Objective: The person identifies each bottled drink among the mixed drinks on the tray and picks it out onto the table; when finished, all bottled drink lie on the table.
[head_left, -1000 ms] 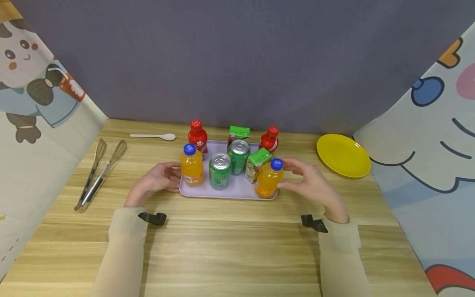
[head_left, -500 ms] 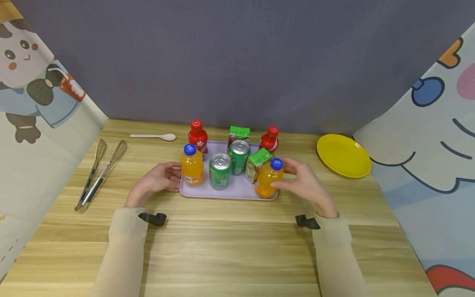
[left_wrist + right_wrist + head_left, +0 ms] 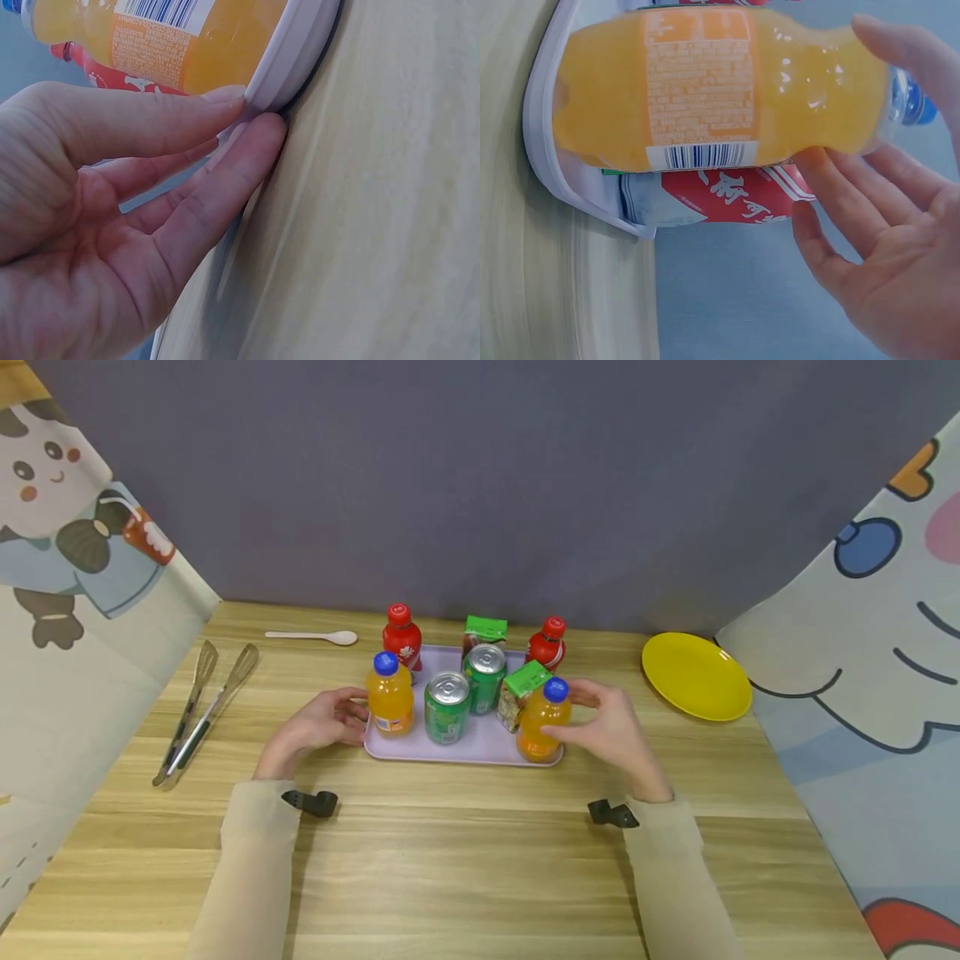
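Note:
A lilac tray point(image 3: 480, 750) holds several drinks. My left hand point(image 3: 318, 724) pinches its left rim; in the left wrist view the thumb lies on the rim point(image 3: 281, 64) and a finger beneath. Just inside stands an orange drink bottle point(image 3: 390, 700) with a blue cap. At the tray's front right corner, my right hand point(image 3: 606, 727) holds a second orange drink bottle point(image 3: 542, 727) near its shoulder, thumb in front and fingers behind. Two green cans point(image 3: 447, 710), two green-topped drink cartons point(image 3: 512, 702) and two red-capped bottles point(image 3: 402, 643) share the tray, partly hiding one another.
Metal tongs point(image 3: 202, 718) lie at the left of the wooden table point(image 3: 465, 860). A white spoon point(image 3: 322, 636) lies behind, near the grey back wall point(image 3: 480, 485). On the far right is a yellow plate point(image 3: 693, 677).
My right hand has moved left and its thumb has come across the front of the right orange drink bottle, whose cap has shifted slightly left. The left hand stays at the tray's rim.

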`<control>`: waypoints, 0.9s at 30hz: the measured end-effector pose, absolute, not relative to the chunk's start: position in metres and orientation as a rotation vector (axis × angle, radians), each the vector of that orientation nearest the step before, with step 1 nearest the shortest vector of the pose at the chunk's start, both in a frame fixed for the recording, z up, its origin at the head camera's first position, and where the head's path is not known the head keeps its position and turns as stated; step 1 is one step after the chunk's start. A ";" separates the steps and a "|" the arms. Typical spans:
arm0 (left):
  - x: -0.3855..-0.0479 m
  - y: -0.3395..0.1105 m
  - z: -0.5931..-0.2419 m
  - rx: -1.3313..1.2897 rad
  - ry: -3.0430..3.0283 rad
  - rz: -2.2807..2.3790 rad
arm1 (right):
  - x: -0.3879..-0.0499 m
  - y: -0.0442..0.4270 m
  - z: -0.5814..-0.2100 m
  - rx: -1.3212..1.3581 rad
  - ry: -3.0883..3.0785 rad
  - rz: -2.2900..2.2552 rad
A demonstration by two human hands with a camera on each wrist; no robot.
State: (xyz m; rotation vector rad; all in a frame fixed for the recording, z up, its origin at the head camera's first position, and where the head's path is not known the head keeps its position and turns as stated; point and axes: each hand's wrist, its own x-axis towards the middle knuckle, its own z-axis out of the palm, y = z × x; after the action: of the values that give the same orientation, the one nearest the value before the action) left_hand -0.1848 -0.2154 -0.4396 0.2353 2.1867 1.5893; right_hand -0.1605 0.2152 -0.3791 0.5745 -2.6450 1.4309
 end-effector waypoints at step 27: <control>-0.184 -0.213 -0.437 0.238 2.244 1.532 | -0.152 0.236 -0.348 0.399 -2.478 1.465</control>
State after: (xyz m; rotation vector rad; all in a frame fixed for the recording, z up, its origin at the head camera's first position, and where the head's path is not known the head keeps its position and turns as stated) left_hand -0.1842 -0.2128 -0.4368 0.2381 2.2443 1.5322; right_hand -0.1516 0.2363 -0.3481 0.3989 -2.4781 1.4651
